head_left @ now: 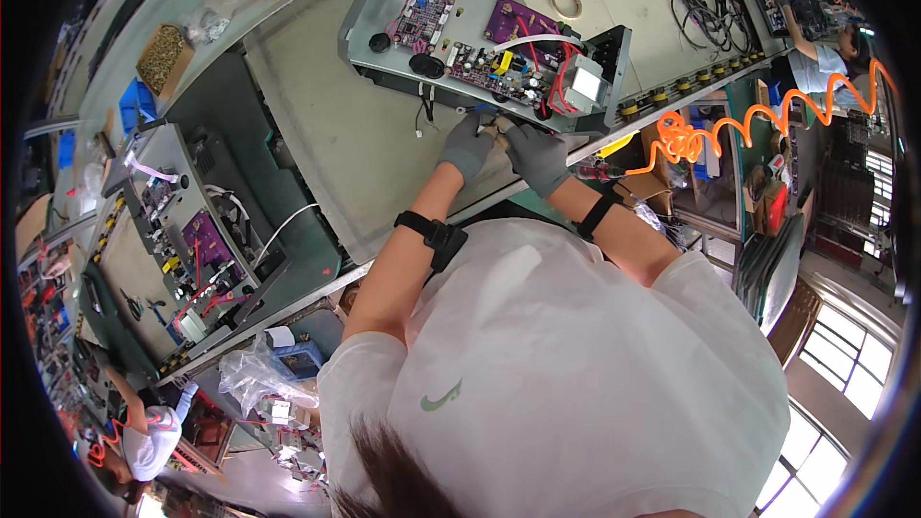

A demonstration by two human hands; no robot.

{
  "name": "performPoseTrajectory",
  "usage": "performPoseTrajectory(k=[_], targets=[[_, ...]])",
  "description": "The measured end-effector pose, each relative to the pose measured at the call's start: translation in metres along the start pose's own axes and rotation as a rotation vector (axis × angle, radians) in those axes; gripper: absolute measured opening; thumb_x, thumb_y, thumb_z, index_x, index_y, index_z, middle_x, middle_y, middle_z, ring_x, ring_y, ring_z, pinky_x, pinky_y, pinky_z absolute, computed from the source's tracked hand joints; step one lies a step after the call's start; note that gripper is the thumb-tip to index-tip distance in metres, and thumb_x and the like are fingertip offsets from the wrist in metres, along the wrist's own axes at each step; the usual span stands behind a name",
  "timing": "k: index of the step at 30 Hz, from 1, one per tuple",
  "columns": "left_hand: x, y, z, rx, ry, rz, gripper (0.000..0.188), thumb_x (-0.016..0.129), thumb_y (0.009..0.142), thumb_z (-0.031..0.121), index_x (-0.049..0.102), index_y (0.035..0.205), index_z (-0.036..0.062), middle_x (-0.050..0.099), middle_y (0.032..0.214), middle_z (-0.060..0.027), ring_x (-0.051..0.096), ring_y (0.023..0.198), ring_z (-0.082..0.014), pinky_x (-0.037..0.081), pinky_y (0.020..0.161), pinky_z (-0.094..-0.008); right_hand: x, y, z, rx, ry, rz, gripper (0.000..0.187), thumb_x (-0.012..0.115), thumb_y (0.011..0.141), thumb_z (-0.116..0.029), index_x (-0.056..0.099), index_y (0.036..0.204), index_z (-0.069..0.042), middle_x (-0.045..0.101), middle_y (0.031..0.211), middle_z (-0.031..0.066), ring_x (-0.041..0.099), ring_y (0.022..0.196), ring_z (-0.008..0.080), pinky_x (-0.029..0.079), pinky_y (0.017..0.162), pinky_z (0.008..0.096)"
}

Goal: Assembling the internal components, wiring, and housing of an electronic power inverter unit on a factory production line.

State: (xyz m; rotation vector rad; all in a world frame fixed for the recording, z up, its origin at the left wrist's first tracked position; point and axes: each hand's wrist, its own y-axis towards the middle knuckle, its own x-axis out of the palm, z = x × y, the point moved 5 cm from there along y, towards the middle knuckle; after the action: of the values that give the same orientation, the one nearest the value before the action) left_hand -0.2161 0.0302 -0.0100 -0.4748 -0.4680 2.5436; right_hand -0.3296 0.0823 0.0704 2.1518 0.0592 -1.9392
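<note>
A grey metal chassis (470,8) lies on the bench before me, carrying a purple circuit board (507,27), other boards and a boxy transformer (583,83). Close against its near side, my left hand (467,146) and my right hand (534,155), both in grey gloves, meet with fingertips bent together. Both hands look closed on something small between them, which the fingers hide. Short dark leads with a white connector (419,132) hang from the chassis just left of my left hand.
A second chassis (197,221) with boards stands to the left. Further back are a roll of tape (567,4), a coil of black cables (708,2) and a box of small screws (165,59). An orange coiled hose (734,134) runs at right; co-workers are at both sides.
</note>
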Motion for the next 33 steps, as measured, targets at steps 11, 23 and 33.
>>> performPoseTrajectory(k=[11,23,33], targets=[[-0.003,0.01,0.0,-0.081,-0.107,-0.119,0.037,0.052,0.08,0.017,0.057,0.112,0.0002,0.063,0.087,-0.0177,0.061,0.081,-0.0249,0.046,0.071,-0.0337,0.031,-0.007,0.017,0.622,0.124,-0.302,0.024,0.057,0.081,-0.024,0.053,0.098,-0.007,0.063,0.079,0.0142,0.064,0.072,0.0285,0.05,0.06,0.0401],[0.003,0.004,-0.017,-0.488,-0.361,-0.309,0.016,0.046,0.083,0.028,0.057,0.086,0.0167,0.053,0.064,0.0026,0.051,0.053,-0.009,0.034,0.042,-0.0236,0.095,-0.035,0.044,1.022,1.359,-0.633,0.022,0.045,0.086,-0.016,0.053,0.104,-0.007,0.051,0.065,0.0045,0.045,0.045,0.0126,0.033,0.04,0.0281],[0.016,-0.02,-0.009,-0.856,-0.836,-0.492,0.023,0.039,0.08,0.033,0.045,0.065,0.0161,0.031,0.049,0.0043,0.036,0.047,-0.0145,0.023,0.038,-0.0242,0.009,-0.019,0.015,0.438,0.447,-0.308,0.038,0.057,0.084,-0.025,0.051,0.117,-0.006,0.062,0.088,0.0208,0.06,0.082,0.0373,0.047,0.069,0.0462]])
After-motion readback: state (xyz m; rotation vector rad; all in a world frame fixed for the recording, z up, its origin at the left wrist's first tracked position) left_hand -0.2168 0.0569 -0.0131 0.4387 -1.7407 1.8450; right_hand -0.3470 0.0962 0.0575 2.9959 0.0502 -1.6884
